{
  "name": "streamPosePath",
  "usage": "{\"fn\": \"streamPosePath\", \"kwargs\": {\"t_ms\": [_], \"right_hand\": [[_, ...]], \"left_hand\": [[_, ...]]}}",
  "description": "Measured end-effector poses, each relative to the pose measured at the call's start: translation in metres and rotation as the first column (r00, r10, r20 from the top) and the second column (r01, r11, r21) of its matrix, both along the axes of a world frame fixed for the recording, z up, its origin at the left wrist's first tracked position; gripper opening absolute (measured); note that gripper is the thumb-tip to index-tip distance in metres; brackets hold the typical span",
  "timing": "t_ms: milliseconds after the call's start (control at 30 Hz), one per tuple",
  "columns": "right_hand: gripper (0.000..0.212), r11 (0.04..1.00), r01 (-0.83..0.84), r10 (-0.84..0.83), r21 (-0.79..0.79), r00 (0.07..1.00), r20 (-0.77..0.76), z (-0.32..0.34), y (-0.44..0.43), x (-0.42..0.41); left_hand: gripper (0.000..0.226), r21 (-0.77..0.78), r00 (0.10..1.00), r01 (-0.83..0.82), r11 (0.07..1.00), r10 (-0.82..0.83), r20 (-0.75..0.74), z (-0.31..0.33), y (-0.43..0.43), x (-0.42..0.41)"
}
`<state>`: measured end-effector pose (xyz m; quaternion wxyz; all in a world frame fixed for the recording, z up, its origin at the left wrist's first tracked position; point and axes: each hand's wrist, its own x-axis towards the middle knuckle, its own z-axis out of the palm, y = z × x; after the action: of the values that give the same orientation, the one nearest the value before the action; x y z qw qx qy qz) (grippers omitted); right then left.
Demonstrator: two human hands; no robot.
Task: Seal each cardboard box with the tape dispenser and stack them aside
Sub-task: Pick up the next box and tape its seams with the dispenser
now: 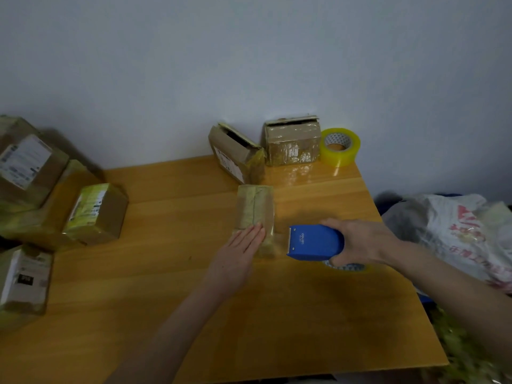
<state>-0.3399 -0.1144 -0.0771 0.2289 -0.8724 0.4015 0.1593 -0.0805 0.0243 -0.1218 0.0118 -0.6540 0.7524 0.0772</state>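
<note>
I am laying my left hand (238, 250) flat on the near end of the small cardboard box (256, 206) in the middle of the wooden table (166, 300), fingers straight and pressed together, palm down on its taped top. My right hand (360, 242) is gripping the blue tape dispenser (315, 242) from behind, fingers curled round its body, and is holding its toothed edge just beside the right side of the box. A pale shine is lying between that edge and the box, but it is too faint for me to say whether it is tape. Only a sliver of the roll inside the dispenser is peeking out below my palm. At the back of the table two more boxes are standing against the wall: a tilted box (237, 153) and an upright box (291, 142), both with top flaps gaping; their insides are showing only as dark slits, so I cannot tell what they hold. A spare yellow tape roll (340, 146) is sitting just beside the upright one. On the left, taped boxes with labels (97, 212) are piling together, blurred and partly cut off by the frame's edge. A crumpled plastic bag (457, 231) is lying off the table's right side, its contents hidden.
</note>
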Motion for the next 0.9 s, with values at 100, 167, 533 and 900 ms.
{"fn": "streamPosePath", "kwargs": {"t_ms": [100,167,533,900], "right_hand": [[0.066,1.000,-0.006,0.008,0.023,0.997,-0.073,0.002,0.001,0.021],[0.064,1.000,-0.009,0.010,0.015,0.995,-0.097,0.003,0.003,0.033],[0.056,0.999,-0.040,0.037,-0.006,0.967,-0.251,0.034,-0.005,0.081],[0.062,0.923,0.371,-0.377,0.101,0.925,0.042,0.034,-0.025,0.047]], "left_hand": [[0.076,-0.006,1.000,0.007,1.000,-0.007,-0.004,0.000,-0.001,0.002],[0.075,-0.012,1.000,0.011,1.000,-0.011,-0.015,-0.001,-0.001,0.002],[0.078,-0.080,0.997,-0.007,0.997,0.001,-0.079,-0.005,0.001,-0.003],[0.074,-0.111,0.996,-0.089,0.990,0.086,-0.032,-0.008,0.002,-0.012]]}}
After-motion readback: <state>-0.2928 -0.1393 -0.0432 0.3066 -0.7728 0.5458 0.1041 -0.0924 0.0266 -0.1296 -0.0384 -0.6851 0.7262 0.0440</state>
